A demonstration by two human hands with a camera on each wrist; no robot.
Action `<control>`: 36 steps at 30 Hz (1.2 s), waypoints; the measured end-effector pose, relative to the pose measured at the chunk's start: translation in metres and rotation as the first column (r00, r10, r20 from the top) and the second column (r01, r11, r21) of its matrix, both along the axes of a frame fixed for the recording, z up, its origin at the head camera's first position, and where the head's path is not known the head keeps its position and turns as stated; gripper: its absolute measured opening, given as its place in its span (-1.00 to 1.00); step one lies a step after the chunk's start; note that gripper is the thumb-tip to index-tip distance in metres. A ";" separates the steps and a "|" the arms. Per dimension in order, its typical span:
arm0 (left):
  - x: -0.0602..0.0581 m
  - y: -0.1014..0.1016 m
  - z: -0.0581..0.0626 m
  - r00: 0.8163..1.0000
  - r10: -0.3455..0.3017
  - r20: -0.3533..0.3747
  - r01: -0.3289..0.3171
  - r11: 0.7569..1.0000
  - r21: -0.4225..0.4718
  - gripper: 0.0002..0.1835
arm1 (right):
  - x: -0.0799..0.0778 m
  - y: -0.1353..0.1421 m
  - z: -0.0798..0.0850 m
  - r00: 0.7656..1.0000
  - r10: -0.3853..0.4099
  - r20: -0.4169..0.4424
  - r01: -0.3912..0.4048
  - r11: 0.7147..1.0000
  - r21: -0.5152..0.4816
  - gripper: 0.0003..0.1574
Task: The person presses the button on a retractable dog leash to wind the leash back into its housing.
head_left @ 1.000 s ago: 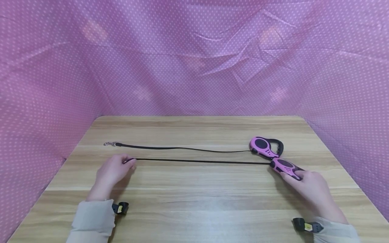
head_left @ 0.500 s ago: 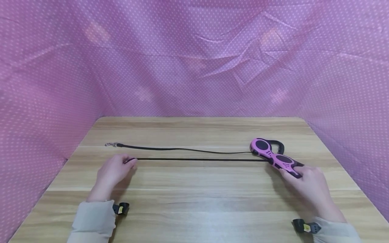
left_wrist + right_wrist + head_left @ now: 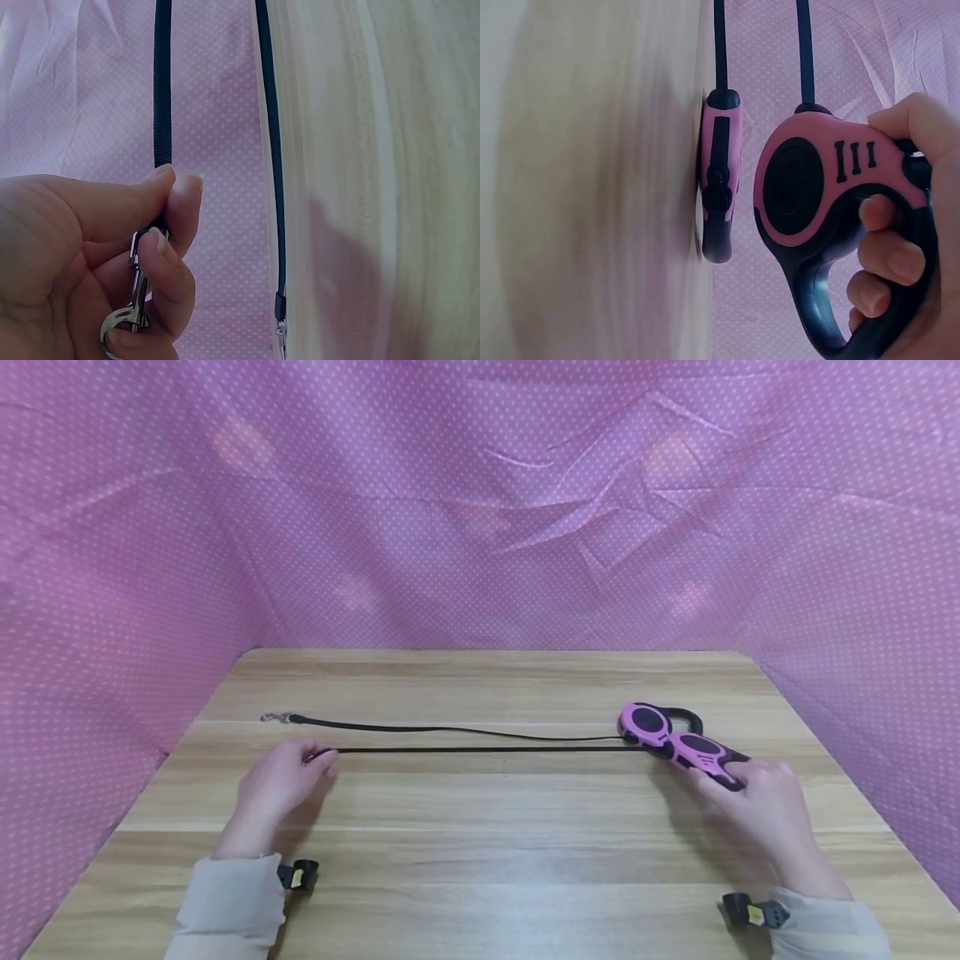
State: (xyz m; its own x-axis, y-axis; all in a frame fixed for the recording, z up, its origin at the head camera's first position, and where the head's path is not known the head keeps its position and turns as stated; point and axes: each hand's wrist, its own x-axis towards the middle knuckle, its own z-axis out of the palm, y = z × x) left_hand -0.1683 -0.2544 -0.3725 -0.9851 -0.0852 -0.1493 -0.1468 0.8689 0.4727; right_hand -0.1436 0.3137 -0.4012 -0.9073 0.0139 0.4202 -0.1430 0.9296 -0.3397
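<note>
My right hand (image 3: 757, 802) grips the black loop handle of a pink-and-black retractable dog leash (image 3: 791, 187), fingers curled through the loop and thumb up by its top. From its nozzle a black strap (image 3: 480, 749) runs taut leftward to my left hand (image 3: 281, 781). There thumb and index finger pinch the strap's end, and the other fingers curl about its metal snap hook (image 3: 136, 292). Behind lies a second matching leash (image 3: 643, 720) on the table, its strap (image 3: 450, 727) drawn out to the left and ending in a metal clip (image 3: 275, 717). The held leash overlaps it in the head view.
The wooden table (image 3: 480, 843) has rounded far corners. Pink dotted cloth (image 3: 480, 527) hangs behind it and along both sides. Each wrist wears a small black camera on a strap.
My right hand has moved slightly away from me and a little left with the held leash, bringing its strap nearer the lying one. The left hand stays put.
</note>
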 end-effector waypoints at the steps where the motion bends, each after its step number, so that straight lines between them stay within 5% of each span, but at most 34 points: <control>1: 0.000 0.000 0.001 1.000 0.000 -0.001 0.000 1.000 0.001 -0.57 | -0.001 0.000 0.001 1.000 0.005 -0.014 -0.005 1.000 0.001 -0.55; 16: -0.007 0.011 0.009 0.998 -0.016 -0.069 0.016 1.000 -0.002 -0.57 | -0.014 -0.007 0.011 0.991 0.045 -0.130 -0.049 0.998 -0.034 -0.48; 36: -0.008 0.021 0.012 0.998 0.002 -0.059 0.000 0.999 0.037 -0.59 | -0.025 -0.021 0.023 1.000 0.025 -0.005 -0.026 0.998 -0.056 -0.54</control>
State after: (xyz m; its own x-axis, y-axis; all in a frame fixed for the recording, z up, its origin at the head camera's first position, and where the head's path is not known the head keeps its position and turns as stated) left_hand -0.1759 -0.2336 -0.3601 -0.9922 -0.0814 -0.0939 -0.1182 0.8508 0.5120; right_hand -0.1685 0.2928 -0.3779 -0.9057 0.0146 0.4236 -0.1681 0.9051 -0.3906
